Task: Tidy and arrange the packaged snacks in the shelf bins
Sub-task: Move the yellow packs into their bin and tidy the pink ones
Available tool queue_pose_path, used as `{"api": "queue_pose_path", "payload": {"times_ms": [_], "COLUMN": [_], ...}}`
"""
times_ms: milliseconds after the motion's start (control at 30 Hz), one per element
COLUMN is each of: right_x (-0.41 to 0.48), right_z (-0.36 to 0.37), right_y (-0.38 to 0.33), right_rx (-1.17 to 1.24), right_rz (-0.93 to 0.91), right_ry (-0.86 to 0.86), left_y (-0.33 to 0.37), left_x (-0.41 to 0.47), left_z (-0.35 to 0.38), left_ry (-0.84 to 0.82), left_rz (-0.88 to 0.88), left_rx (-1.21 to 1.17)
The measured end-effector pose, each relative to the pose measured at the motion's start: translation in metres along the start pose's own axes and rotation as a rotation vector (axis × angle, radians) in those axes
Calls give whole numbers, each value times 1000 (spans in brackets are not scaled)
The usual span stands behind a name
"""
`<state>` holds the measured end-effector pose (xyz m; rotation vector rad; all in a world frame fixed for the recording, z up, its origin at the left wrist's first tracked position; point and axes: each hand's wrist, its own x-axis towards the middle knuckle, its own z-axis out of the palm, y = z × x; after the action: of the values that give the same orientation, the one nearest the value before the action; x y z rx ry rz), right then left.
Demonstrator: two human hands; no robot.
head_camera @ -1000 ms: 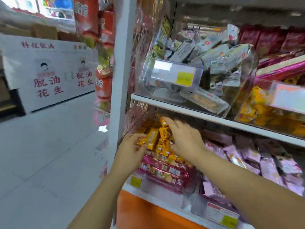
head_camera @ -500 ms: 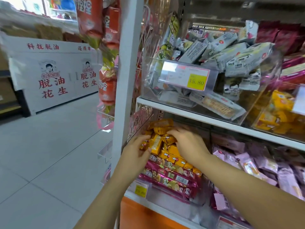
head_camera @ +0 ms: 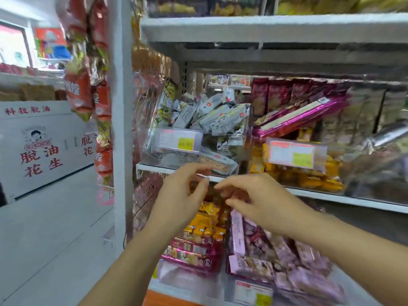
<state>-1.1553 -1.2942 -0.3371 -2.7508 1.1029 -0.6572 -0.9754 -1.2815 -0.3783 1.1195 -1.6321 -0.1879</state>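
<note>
Facing a white shelf unit (head_camera: 120, 129), the person is holding both bare hands up in front of the edge of the middle shelf board (head_camera: 331, 198). On that board a clear bin (head_camera: 209, 149) is carrying grey-white packets (head_camera: 220, 115) piled loosely, several tilting above its front wall. Just beside it, to the right, a second bin (head_camera: 331, 173) is holding yellow packets (head_camera: 309, 181).

Under the board, a lower bin (head_camera: 187, 277) is showing orange packets (head_camera: 205, 221) towards the back and pink-wrapped packets (head_camera: 189, 259) lying across the front. Lilac packets (head_camera: 298, 257) are filling the neighbouring bin (head_camera: 229, 281) on the right.

The left hand (head_camera: 183, 195) is hovering above the orange packets with fingers loosely curled, thumb and forefinger close together, gripping nothing visible. The right hand (head_camera: 254, 202) is hovering just beside it without touching, fingers bent inward and likewise empty; blur is softening the fingertips.

A price label (head_camera: 180, 141) is hanging on the clear bin's front.
</note>
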Motion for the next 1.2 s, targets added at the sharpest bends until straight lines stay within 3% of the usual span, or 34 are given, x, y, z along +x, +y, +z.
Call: {"api": "queue_pose_path", "payload": {"times_ms": [233,400,533,667,867,1200], "right_x": [-26,-26,-17,-6,-2,6], "right_z": [-104,-165,-197,-212,-221,-240], "right_y": [25,68,93,109,130,152], "right_rx": [-33,-177,-325,-534,-483,-322], "right_rz": [62,215,324,385,365,378], "right_ry": [261,297,158,-79,-170,-280], "left_y": [69,92,115,131,125,114], "left_x": [48,95,136,176,210,238], "left_z": [20,38,57,89,135,141], "left_ry": [-14,-117,-281,-538,-919,-729], "left_rz": [217,353,382,288,109,17], "left_rx": [28,185,250,271,318,200]}}
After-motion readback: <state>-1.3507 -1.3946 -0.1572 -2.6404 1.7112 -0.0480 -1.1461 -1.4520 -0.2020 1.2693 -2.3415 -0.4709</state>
